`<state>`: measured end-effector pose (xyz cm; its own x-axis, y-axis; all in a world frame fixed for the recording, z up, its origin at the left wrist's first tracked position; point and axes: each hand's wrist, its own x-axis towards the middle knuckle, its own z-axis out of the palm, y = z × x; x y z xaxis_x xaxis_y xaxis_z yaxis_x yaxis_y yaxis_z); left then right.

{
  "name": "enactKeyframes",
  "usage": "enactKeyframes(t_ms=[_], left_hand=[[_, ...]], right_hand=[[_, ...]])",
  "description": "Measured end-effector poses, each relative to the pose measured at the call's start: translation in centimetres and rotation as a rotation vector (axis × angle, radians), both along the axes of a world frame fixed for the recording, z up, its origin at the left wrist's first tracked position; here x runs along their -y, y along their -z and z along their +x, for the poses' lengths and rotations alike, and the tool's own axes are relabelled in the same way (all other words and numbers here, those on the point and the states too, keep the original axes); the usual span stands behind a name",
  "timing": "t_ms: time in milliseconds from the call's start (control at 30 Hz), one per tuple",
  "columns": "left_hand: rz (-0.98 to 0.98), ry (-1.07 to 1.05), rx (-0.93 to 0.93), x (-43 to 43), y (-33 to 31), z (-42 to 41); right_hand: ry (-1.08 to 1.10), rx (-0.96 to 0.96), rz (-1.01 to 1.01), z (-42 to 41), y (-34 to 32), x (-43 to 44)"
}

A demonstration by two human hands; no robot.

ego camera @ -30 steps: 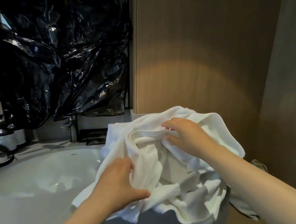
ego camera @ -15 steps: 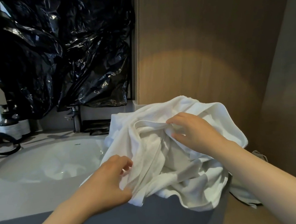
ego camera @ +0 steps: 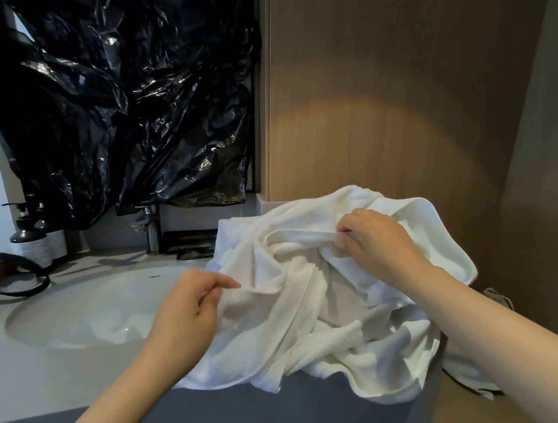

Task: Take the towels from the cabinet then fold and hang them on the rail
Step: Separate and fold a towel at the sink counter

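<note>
A crumpled white towel lies bunched on the right end of the grey vanity counter, hanging over its front edge. My left hand pinches a fold at the towel's left side. Higher up on the right, my right hand pinches a hemmed edge of the towel and lifts it a little. More white cloth hangs below the counter at the right. No rail is in view.
A round white sink with a dark tap sits left of the towel. Two pump bottles and a dark strap stand at the far left. Black plastic sheeting covers the wall above; a wooden panel rises at the right.
My left hand went from lying on the towel to pinching a fold at its left side. My right hand shifted along the upper hem and raised it. The view moved slightly right.
</note>
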<state>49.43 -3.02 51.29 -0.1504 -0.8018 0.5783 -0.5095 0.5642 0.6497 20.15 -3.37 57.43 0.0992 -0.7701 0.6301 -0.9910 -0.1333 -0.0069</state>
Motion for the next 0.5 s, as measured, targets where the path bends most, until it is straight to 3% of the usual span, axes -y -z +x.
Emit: enactKeyframes(t_ms=[133, 300, 367, 500], left_hand=[[0.049, -0.119, -0.171, 1.9, -1.1, -0.2], [0.033, -0.212, -0.371, 3.9, -2.1, -1.3], [0.000, -0.244, -0.356, 4.8, -2.3, -1.5], [-0.016, -0.242, -0.238, 5.8, -2.2, -2.2]], right_hand=[[-0.086, 0.095, -0.152, -0.1, -1.0, -1.3], [-0.019, 0.166, -0.324, -2.9, -2.3, -2.9], [0.032, 0.271, -0.373, -4.6, -2.8, -3.4], [0.133, 0.299, -0.305, -5.9, -1.8, -3.4]])
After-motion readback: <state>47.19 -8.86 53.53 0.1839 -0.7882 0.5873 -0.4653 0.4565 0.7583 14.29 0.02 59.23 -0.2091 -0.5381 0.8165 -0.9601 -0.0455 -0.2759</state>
